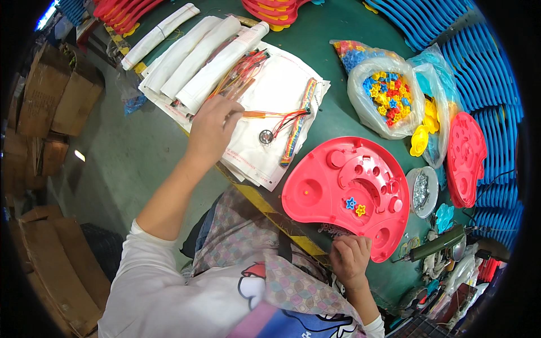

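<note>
My left hand [213, 130] is closed over the white sheets, its fingertips at the orange end of a wire harness [277, 115]. Red and black wires run from it to a small round speaker [266, 137] and the rainbow-coloured strip [297, 124]. Beyond the fingers lies a bundle of red and yellow wires [241, 73]. A red plastic toy housing [307, 194] rests hollow side up by the table edge, with a blue star [351, 203] and a yellow star [360, 210] inside. My right hand [350, 260] is curled at its near edge, beside small silvery pieces [332, 230]; what its fingers hold is hidden.
Rolled white packets [194, 62] lie at the back left. Right of centre sit a bag of coloured stars [389, 98], yellow parts [420, 139], a tub of metal bits [422, 191], a green-handled tool [439, 243] and stacked blue parts [487, 101]. Cartons [48, 96] stand left.
</note>
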A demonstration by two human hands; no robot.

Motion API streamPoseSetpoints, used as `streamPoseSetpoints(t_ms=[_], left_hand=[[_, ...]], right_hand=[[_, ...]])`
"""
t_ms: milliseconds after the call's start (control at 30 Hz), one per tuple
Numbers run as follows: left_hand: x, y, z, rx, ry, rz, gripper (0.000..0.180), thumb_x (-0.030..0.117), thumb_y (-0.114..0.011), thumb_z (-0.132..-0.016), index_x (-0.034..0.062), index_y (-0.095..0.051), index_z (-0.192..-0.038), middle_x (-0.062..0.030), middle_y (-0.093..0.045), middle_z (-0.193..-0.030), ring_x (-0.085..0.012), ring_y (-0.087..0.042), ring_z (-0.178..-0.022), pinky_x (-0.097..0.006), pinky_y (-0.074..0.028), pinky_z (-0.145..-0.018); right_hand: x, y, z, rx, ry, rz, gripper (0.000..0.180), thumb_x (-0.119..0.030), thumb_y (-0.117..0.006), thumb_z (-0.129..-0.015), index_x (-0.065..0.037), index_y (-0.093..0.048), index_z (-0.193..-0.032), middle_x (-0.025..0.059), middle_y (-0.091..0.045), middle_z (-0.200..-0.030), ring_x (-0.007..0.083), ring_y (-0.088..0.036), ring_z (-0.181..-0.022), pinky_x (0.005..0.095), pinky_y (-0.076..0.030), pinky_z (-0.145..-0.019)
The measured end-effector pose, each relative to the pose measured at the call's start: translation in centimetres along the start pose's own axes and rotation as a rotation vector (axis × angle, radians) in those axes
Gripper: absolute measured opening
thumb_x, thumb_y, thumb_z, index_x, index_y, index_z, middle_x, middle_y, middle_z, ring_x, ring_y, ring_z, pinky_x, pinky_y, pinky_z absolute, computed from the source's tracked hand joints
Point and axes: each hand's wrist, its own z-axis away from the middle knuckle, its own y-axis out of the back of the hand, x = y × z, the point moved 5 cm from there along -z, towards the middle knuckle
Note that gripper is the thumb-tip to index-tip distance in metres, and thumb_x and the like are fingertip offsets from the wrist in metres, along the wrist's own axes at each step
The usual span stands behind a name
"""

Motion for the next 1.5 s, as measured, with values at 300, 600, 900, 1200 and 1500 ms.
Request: streamPoseSetpoints(t_ms=[300, 600, 900, 1200, 1500], left_hand=[[0.8, -0.2, -2.4, -0.157, -0.292, -0.280, 0.010, 0.006, -0.074, -0.082, 0.0048, -0.068, -0.089, -0.0108, -0.063, -0.095, -0.0326, -0.060, -0.100, -0.042, -0.048, -0.093], [5.0, 1.6, -3.5, -0.139, 0.080, 1.124, 0.014, 0.015, -0.055, -0.107, 0.0042, -0.059, -0.115, -0.0169, -0.073, -0.102, -0.0229, -0.074, -0.092, -0.029, -0.059, -0.068], [12.9, -0.6, -2.9, -0.610, -0.039, 1.547, 0.026, 0.022, -0.051, -0.109, 0.0012, -0.058, -0.123, -0.0113, -0.068, -0.083, -0.0177, -0.067, -0.058, -0.025, -0.051, -0.044], [15.9, -12.1, 3.3, -0.890, 0.062, 0.497, 0.022, 0.009, -0.073, -0.091, -0.0008, -0.064, -0.109, -0.0133, -0.072, -0.091, -0.0242, -0.073, -0.081, -0.035, -0.057, -0.072], [17.0, -13.7, 4.7, -0.607, -0.312, 0.427, 0.019, 0.001, -0.075, -0.085, 0.0009, -0.071, -0.104, -0.0093, -0.062, -0.094, -0.0208, -0.067, -0.079, -0.030, -0.055, -0.066]], right_hand=[[-0.7, 0.5, -0.6, -0.009, 0.046, 0.000, 0.032, -0.001, -0.075, -0.071, -0.007, -0.069, -0.102, 0.0035, -0.067, -0.097, 0.0217, -0.064, -0.083, 0.0372, -0.046, -0.074], [0.9, 2.0, -1.2, 0.094, -0.074, -0.153, 0.033, 0.008, -0.075, -0.073, -0.004, -0.069, -0.103, 0.0084, -0.069, -0.096, 0.0283, -0.064, -0.079, 0.0377, -0.049, -0.069], [9.4, 3.3, -2.0, 0.015, -0.561, -0.415, 0.014, -0.005, -0.077, -0.084, -0.002, -0.073, -0.097, 0.0097, -0.069, -0.092, 0.0280, -0.063, -0.084, 0.0388, -0.051, -0.077], [10.5, 0.4, -2.6, -0.129, -0.294, -0.151, 0.014, -0.013, -0.077, -0.083, -0.012, -0.073, -0.096, 0.0059, -0.059, -0.101, 0.0277, -0.055, -0.101, 0.0411, -0.045, -0.091], [10.2, 0.9, -3.2, -0.162, -0.347, -0.139, 0.011, -0.013, -0.076, -0.084, -0.009, -0.070, -0.092, 0.0080, -0.058, -0.099, 0.0292, -0.055, -0.100, 0.0421, -0.045, -0.090]])
